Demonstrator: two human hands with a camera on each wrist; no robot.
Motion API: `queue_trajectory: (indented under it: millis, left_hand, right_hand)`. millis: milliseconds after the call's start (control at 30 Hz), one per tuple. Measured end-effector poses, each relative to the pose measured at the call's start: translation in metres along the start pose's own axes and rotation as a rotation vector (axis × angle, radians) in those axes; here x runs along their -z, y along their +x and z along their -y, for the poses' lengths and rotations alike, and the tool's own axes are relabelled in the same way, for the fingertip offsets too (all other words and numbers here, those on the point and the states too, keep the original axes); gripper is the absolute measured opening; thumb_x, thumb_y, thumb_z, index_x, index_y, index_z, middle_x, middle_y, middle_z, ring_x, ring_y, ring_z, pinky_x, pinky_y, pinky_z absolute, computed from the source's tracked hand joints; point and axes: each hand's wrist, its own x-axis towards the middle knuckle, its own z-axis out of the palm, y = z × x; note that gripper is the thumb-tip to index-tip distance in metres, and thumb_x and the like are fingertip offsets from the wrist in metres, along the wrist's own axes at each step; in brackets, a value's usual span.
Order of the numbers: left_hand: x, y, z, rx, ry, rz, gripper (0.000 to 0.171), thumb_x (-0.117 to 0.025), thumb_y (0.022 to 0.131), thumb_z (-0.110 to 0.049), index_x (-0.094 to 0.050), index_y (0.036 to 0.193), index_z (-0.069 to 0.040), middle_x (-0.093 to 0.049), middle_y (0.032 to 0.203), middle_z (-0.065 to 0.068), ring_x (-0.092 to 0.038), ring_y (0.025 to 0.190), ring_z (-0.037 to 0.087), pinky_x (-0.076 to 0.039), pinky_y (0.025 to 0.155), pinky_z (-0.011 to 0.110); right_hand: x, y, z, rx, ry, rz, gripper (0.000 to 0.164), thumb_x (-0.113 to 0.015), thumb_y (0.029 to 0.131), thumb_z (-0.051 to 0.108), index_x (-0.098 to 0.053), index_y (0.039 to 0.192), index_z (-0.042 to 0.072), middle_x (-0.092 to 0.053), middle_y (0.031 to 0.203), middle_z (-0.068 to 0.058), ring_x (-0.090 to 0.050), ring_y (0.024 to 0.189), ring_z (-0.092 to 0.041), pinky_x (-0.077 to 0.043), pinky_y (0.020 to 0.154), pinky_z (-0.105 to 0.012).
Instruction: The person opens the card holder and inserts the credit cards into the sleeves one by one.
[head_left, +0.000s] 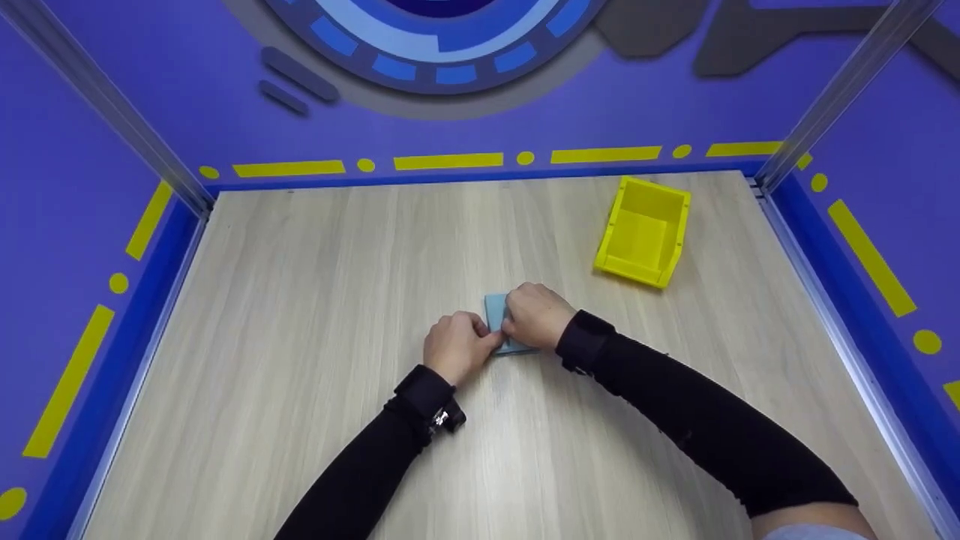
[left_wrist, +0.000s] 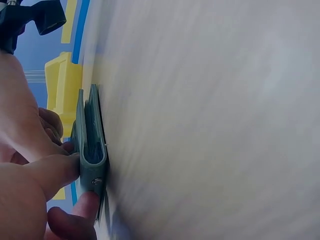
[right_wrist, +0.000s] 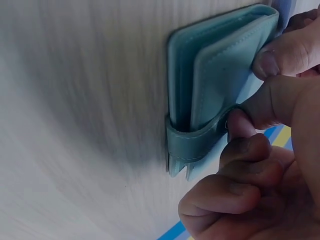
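Note:
A small teal wallet (head_left: 496,306) lies on the wooden table in front of me, its cover slightly raised from the layers below. A stitched strap (right_wrist: 187,144) wraps around its open edge and onto the cover. My right hand (head_left: 541,315) pinches the strap's end between thumb and index finger, the other fingers curled below. From the left, my left hand (head_left: 456,346) grips the wallet near its spine, with the thumb (right_wrist: 270,62) pressed on the cover. A small metal rivet (left_wrist: 96,181) shows on the spine in the left wrist view. The right hand hides part of the wallet in the head view.
A yellow bin (head_left: 641,232) stands at the back right of the wooden table (head_left: 300,315). Blue-purple panels with yellow marks (head_left: 450,161) enclose the back and sides, with metal posts at the rear corners.

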Motion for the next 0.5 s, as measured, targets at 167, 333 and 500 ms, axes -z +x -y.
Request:
queue_trajectory:
  millis: [167, 333, 500]
  left_hand:
    - [0.002, -0.001, -0.003, -0.038, 0.027, -0.01, 0.035, -0.083, 0.094, -0.048, -0.072, 0.07, -0.024, -0.07, 0.073, -0.007, -0.061, 0.066, 0.015, -0.046, 0.064, 0.034]
    - [0.01, 0.002, -0.003, -0.077, 0.031, -0.075, 0.035, -0.075, 0.102, -0.041, -0.074, 0.074, -0.02, -0.064, 0.069, -0.006, -0.055, 0.062, 0.014, -0.04, 0.061, 0.032]
    - [0.02, 0.01, -0.001, -0.16, -0.022, -0.177, 0.023, -0.07, 0.106, -0.032, -0.079, 0.094, -0.015, -0.069, 0.078, -0.002, -0.061, 0.068, 0.016, -0.047, 0.065, 0.034]
  right_hand:
    - [0.0, -0.009, -0.007, 0.023, 0.07, -0.06, 0.045, -0.07, 0.096, 0.015, -0.041, 0.061, 0.018, -0.038, 0.066, 0.004, -0.041, 0.06, -0.017, -0.033, 0.057, -0.029]
    - [0.003, -0.019, -0.017, 0.037, 0.183, -0.191, 0.041, -0.063, 0.104, 0.019, -0.05, 0.064, 0.016, -0.042, 0.065, 0.005, -0.042, 0.059, -0.013, -0.035, 0.057, -0.028]
    - [0.007, -0.027, -0.034, -0.011, 0.208, -0.415, 0.023, -0.064, 0.106, 0.019, -0.075, 0.088, 0.008, -0.066, 0.083, -0.005, -0.06, 0.075, -0.019, -0.052, 0.071, -0.034]
